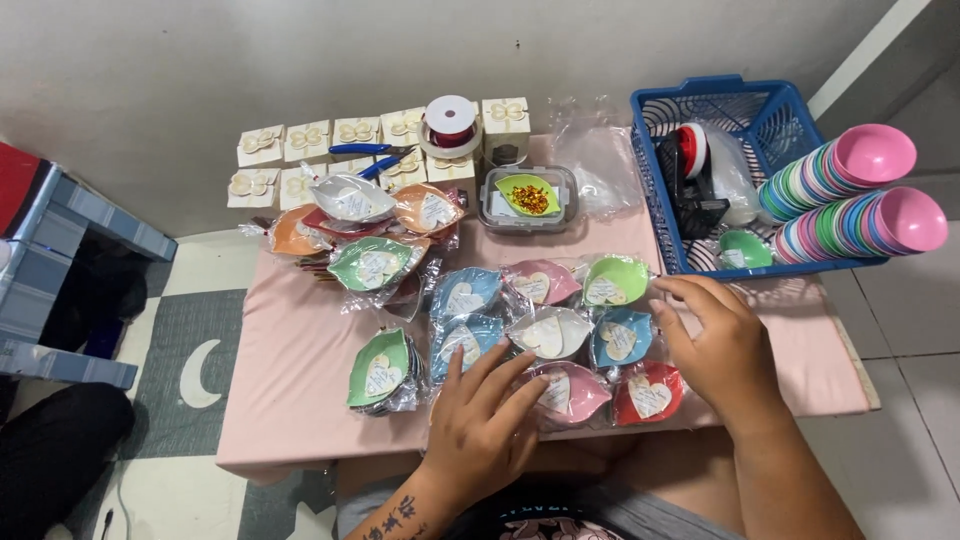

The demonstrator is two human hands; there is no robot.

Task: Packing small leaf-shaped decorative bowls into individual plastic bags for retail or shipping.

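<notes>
Wrapped dishes, leaf-shaped, each bagged in clear plastic with a heart tag, sit in rows at frame centre on the pink bench. Left hand lies flat, fingers spread, on the pink dish in the front row; pressing, not gripping. Right hand is palm-down, fingers loosely curled beside the red dish and the blue one above it; holds nothing I can see. Looser pile of dishes upper left, likely unsorted. Blue basket overhangs the right bench edge, stacked bowls beside it. Free room: bare bench strip at left and near the front edge.
</notes>
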